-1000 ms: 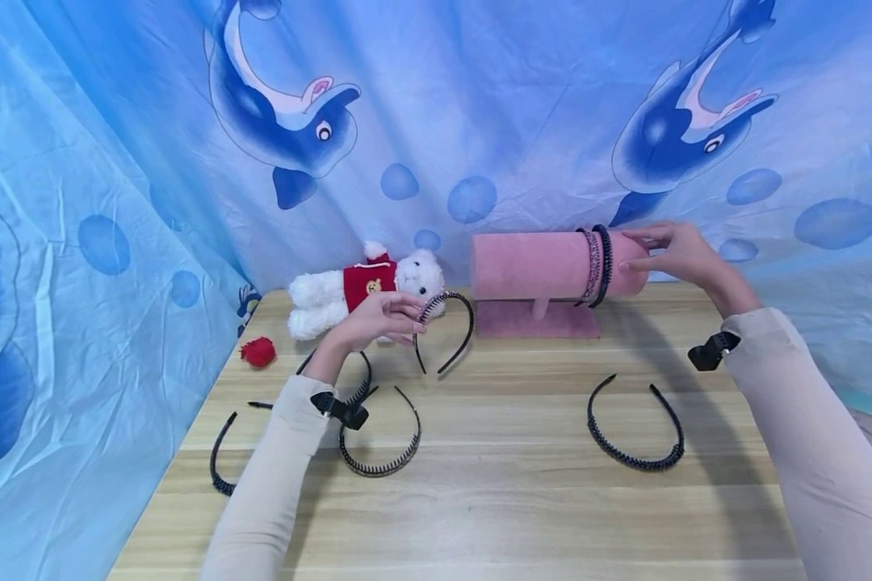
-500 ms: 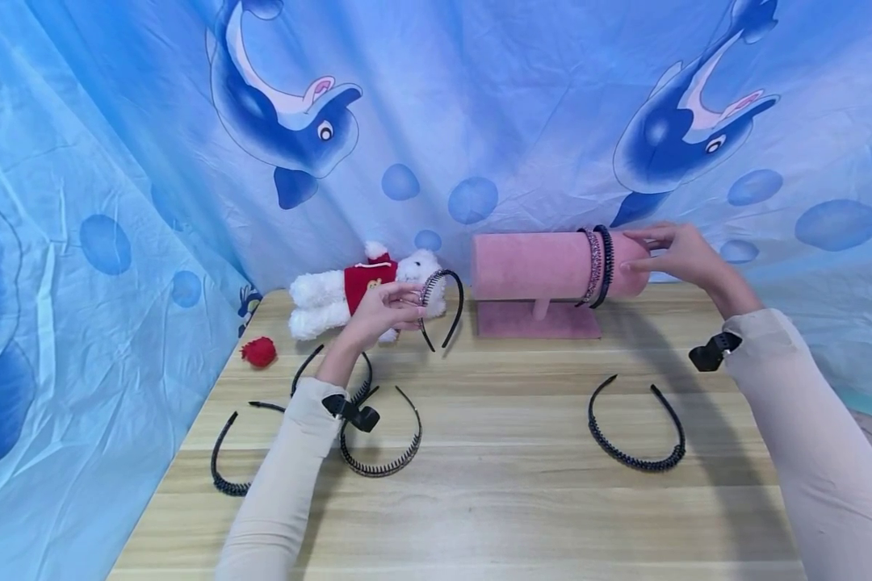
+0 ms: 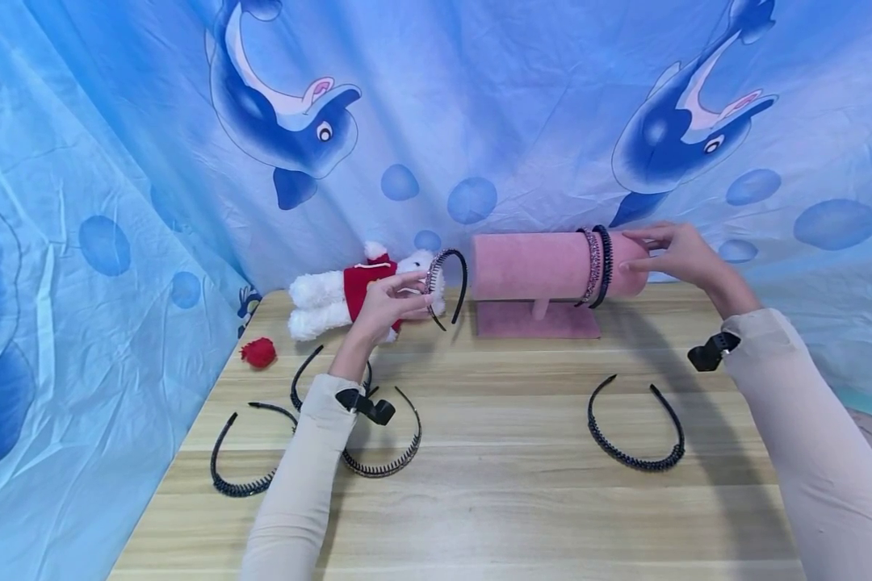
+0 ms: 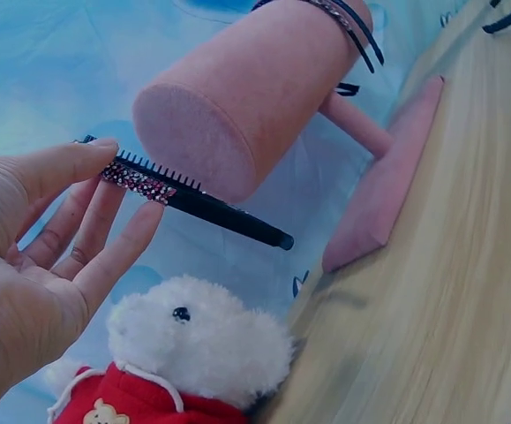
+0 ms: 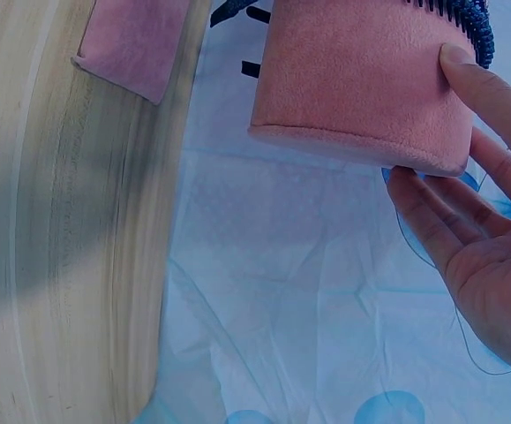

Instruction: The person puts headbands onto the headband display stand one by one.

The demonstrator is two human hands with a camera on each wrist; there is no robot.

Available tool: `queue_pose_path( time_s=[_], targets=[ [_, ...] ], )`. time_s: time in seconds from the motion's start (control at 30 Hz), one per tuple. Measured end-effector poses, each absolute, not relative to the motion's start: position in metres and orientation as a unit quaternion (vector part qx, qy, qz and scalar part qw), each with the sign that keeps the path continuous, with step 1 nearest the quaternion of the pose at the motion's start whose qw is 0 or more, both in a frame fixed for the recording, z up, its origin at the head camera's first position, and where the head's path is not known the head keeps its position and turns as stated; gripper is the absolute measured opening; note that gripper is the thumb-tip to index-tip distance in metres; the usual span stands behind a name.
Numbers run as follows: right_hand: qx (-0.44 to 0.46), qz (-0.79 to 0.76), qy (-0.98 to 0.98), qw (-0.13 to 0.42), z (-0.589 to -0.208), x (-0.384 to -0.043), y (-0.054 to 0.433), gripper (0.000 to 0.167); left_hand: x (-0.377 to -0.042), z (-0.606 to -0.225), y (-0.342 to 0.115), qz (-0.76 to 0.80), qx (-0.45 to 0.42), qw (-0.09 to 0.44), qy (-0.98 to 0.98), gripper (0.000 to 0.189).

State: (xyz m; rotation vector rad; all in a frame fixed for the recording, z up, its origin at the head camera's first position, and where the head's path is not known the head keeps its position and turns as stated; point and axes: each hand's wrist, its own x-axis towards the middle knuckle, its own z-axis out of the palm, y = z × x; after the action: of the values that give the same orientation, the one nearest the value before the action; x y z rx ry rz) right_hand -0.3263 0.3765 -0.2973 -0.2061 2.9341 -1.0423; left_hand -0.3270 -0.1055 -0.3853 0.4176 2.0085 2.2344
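Left hand: the left hand pinches the held band, thumb above, fingertips below, near its beaded part.
Held band: over the last second it rises off to the right and turns more edge-on in the head view; it is now in the air just beside the left end of the stand, teeth inward, not round it.
What that means: the band is close to the stand, its opening seemingly near the roll's end, but it is not on yet; careful lining-up looks called for.
Right hand: the right hand holds the stand's right end between thumb and fingers, unchanged, seemingly to steady it.
Stand: upright and unmoved; a pink band and a dark band sit round its roll, side by side, near the right hand.
Loose bands: three left bands lie on the table, partly behind the left sleeve; a right band lies well apart.
Bear: the bear lies behind the left hand.
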Motion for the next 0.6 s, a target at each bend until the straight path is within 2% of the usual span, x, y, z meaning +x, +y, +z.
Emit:
queue_pose_path(
  time_s=[0.6],
  targets=[
    [-0.074, -0.337, 0.938, -0.003, -0.300, -0.325, 0.378, 0.073, -0.344, -0.380, -0.080, 0.758, 0.132, 0.008, 0.638, 0.051]
  ],
)
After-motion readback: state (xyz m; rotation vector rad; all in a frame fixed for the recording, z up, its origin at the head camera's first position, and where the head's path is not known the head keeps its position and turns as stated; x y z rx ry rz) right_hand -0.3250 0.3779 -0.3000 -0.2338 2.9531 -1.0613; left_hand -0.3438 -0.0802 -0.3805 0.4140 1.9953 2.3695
